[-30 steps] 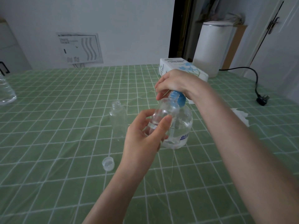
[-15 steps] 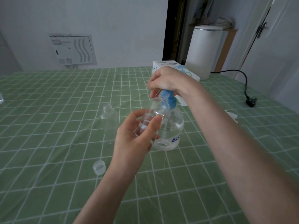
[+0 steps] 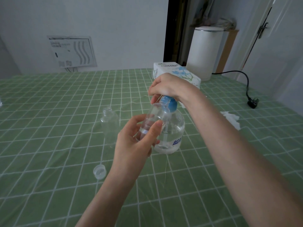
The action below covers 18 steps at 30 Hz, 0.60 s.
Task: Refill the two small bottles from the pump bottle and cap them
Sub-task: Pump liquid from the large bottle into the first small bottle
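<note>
1 small bottle (image 3: 154,115) clasped in left grip (image 3: 136,141), mouth tilted up to catch liquid | right grip (image 3: 167,86) curled over pump bottle (image 3: 175,130) head, for pressing | 2nd bottle (image 3: 109,123) parked open

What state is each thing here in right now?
Pump bottle: upright on the table, clear liquid inside.
Held small bottle: uncapped, tilted toward the pump bottle.
Other small bottle: upright, uncapped, looks empty.
Cap: loose on the table.
Left hand: grips the held small bottle.
Right hand: curled over the pump bottle's top.
Plug: lying unplugged.
</note>
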Available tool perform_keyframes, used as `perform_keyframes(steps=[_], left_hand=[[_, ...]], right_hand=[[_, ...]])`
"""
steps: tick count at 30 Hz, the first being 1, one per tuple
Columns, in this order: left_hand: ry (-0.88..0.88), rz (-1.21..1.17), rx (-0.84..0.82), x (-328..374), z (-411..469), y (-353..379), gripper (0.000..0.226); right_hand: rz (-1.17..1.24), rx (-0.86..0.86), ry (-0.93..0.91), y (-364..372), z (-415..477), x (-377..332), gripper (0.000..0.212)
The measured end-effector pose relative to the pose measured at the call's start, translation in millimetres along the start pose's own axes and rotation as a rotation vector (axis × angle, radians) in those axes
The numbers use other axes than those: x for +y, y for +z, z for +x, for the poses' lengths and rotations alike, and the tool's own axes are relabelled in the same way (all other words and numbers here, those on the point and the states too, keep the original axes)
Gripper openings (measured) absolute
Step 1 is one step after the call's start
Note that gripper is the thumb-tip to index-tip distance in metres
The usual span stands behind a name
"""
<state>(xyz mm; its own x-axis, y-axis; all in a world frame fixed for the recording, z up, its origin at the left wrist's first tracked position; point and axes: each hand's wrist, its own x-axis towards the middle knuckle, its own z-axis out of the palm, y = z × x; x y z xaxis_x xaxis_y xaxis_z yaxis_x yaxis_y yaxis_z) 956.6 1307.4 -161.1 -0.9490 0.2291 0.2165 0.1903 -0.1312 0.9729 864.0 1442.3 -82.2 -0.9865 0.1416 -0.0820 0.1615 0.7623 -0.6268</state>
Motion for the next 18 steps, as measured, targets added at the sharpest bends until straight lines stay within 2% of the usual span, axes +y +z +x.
perform_keyframes(steps=[6, 18], left_hand=[[0.005, -0.026, 0.0, 2.2, 0.7, 1.0, 0.039], [-0.01, -0.028, 0.001, 0.3, 0.4, 0.5, 0.039]], right_hand=[[-0.054, 0.057, -0.026, -8.1, 0.7, -5.3, 0.036], [0.006, -0.003, -0.022, 0.7, -2.7, -1.2, 0.026]])
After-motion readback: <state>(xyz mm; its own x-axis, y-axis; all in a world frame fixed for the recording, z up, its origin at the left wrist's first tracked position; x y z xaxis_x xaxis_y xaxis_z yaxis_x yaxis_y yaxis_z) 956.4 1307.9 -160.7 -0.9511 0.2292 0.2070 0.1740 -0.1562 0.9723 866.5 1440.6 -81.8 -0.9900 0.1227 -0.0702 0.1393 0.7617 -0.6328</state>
